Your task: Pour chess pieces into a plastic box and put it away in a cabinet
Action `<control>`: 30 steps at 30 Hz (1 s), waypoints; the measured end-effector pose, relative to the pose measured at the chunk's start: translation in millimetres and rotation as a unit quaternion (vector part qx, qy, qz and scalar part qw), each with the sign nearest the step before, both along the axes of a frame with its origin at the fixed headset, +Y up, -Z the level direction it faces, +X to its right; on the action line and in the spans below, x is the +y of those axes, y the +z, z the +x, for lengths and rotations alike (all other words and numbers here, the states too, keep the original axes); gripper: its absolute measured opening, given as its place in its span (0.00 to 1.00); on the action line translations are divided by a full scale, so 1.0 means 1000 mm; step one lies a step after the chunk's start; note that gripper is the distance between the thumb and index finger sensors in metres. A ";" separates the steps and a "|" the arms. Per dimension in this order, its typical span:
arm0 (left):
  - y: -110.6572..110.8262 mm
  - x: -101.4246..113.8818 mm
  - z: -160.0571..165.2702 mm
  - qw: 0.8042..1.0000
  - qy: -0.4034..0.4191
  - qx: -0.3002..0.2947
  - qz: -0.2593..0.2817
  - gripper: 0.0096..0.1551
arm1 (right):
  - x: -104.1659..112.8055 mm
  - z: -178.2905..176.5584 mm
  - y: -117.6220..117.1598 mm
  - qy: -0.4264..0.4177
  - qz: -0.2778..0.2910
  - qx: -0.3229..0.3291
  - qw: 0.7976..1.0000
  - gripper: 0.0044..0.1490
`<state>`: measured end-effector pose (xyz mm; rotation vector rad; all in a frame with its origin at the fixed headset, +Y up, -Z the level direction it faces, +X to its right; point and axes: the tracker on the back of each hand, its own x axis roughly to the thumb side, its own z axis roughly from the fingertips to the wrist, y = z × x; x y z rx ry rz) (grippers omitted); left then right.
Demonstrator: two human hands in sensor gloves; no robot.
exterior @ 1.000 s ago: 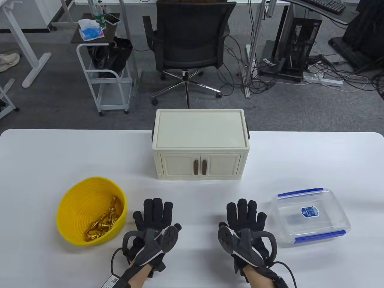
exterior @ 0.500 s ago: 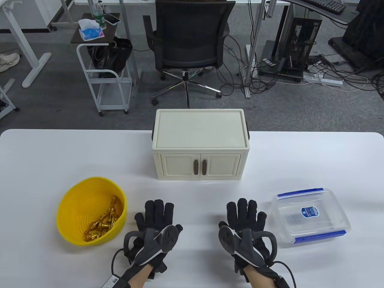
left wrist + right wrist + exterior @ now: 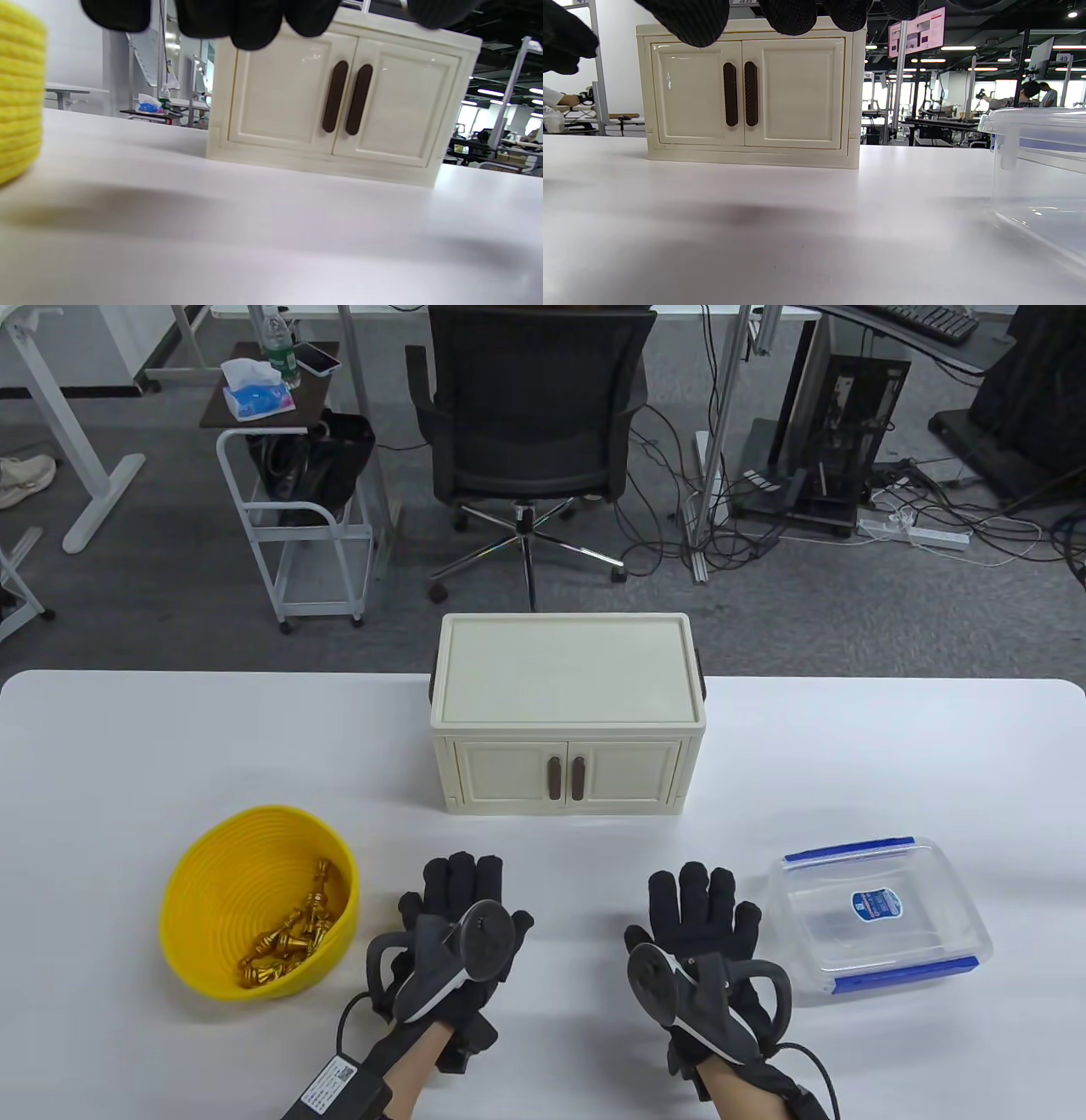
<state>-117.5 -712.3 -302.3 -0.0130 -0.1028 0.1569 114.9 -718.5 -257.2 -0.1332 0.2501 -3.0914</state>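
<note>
A yellow basket [image 3: 212,891] with several gold chess pieces [image 3: 293,937] stands at the front left; its side shows in the left wrist view [image 3: 19,97]. A clear plastic box with blue clips [image 3: 882,920] stands at the front right, also in the right wrist view [image 3: 1039,169]. A cream cabinet [image 3: 567,712] with two shut doors and brown handles stands at the middle back, seen in both wrist views [image 3: 339,101] [image 3: 746,93]. My left hand [image 3: 462,899] and right hand [image 3: 700,908] are open, palm down and empty, between basket and box.
The white table [image 3: 127,746] spans the view. Beyond its far edge are an office chair [image 3: 530,415], a small cart [image 3: 293,509] with a tissue pack, and cables on the floor.
My left hand has lifted a little and shifted right and forward. My right hand has moved slightly right. Nothing else has moved.
</note>
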 end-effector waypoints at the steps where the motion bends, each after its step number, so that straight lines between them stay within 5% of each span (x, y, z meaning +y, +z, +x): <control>1: -0.008 0.006 0.004 1.000 0.019 0.010 0.000 0.43 | 0.001 0.001 0.000 -0.004 0.001 0.000 1.000 0.44; 9: -0.072 0.031 0.035 0.989 0.114 0.094 0.018 0.42 | 0.005 0.004 0.001 -0.022 0.016 -0.002 1.000 0.44; 16: -0.111 0.026 0.057 0.973 0.121 0.193 0.046 0.38 | 0.005 0.010 0.000 -0.035 0.023 -0.005 0.999 0.44; 24: -0.136 0.010 0.066 0.955 0.123 0.262 0.067 0.32 | 0.003 0.014 -0.002 -0.039 0.024 -0.007 0.999 0.44; 30: -0.136 0.008 0.065 0.957 0.123 0.255 0.070 0.28 | 0.002 0.015 -0.003 -0.040 0.019 -0.008 0.999 0.44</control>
